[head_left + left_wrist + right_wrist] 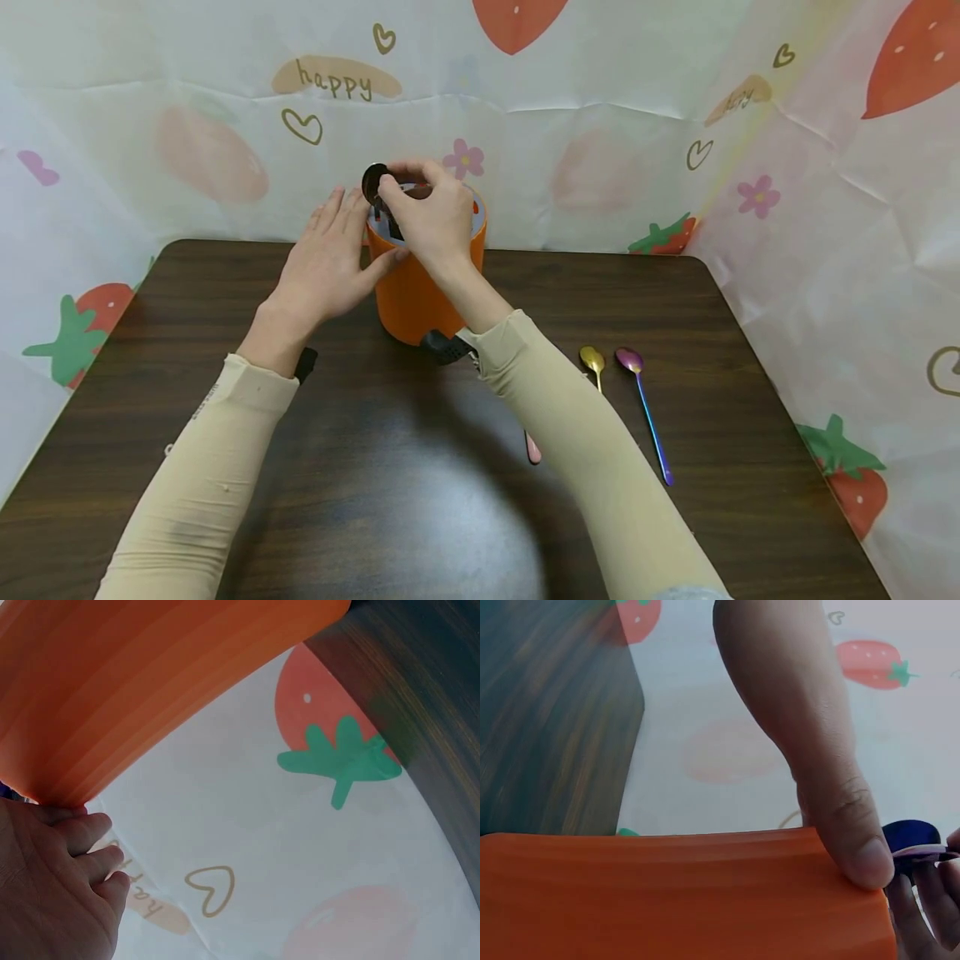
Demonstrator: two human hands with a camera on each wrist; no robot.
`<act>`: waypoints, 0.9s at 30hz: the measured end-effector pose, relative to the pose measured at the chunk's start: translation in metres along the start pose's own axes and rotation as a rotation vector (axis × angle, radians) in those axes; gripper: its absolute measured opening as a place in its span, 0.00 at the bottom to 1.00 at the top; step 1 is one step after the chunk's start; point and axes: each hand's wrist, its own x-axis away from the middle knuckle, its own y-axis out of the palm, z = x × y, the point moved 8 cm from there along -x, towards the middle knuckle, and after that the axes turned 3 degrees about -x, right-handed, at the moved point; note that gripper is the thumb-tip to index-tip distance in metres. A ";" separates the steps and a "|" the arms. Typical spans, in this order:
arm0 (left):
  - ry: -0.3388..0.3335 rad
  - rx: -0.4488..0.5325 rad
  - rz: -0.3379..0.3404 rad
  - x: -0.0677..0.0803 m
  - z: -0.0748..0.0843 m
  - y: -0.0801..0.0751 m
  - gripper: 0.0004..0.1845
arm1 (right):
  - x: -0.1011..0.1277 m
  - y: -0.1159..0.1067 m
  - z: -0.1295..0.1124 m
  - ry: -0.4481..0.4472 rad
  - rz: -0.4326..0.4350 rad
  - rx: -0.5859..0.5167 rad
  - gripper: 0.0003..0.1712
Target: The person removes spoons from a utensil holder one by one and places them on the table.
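An upright orange cylindrical holder [420, 300] with a pale grey slotted top stands at the table's back edge. Over that top, my right hand [442, 221] pinches a dark, shiny spoon [371, 182] between thumb and fingers. In the right wrist view, part of the dark spoon [911, 834] shows by the rim. My left hand [322, 262] rests against the holder's left side, fingers extended and thumb on its front near the rim. In the left wrist view, fingers of the left hand [60, 877] reach the holder's upper end. Other dark pieces inside the top are partly hidden.
On the table [337, 467], right of the holder, lie a gold spoon [592, 360] and a purple-blue spoon [645, 408]. A pink handle end [532, 448] sticks out under my right forearm. A strawberry-printed cloth [525, 150] hangs right behind the table.
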 end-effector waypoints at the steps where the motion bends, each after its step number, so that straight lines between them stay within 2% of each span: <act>1: 0.000 0.001 0.001 0.000 0.000 0.000 0.53 | 0.000 -0.001 -0.001 -0.007 -0.001 -0.002 0.10; 10: -0.010 0.005 -0.012 0.000 0.001 0.001 0.54 | 0.000 -0.015 -0.005 0.019 0.004 0.039 0.10; 16: -0.009 0.000 -0.016 0.001 0.001 0.001 0.54 | 0.001 -0.021 -0.008 0.058 -0.002 -0.113 0.09; 27: -0.021 -0.003 -0.028 0.000 0.001 0.002 0.55 | 0.005 -0.041 -0.035 0.001 -0.009 -0.249 0.10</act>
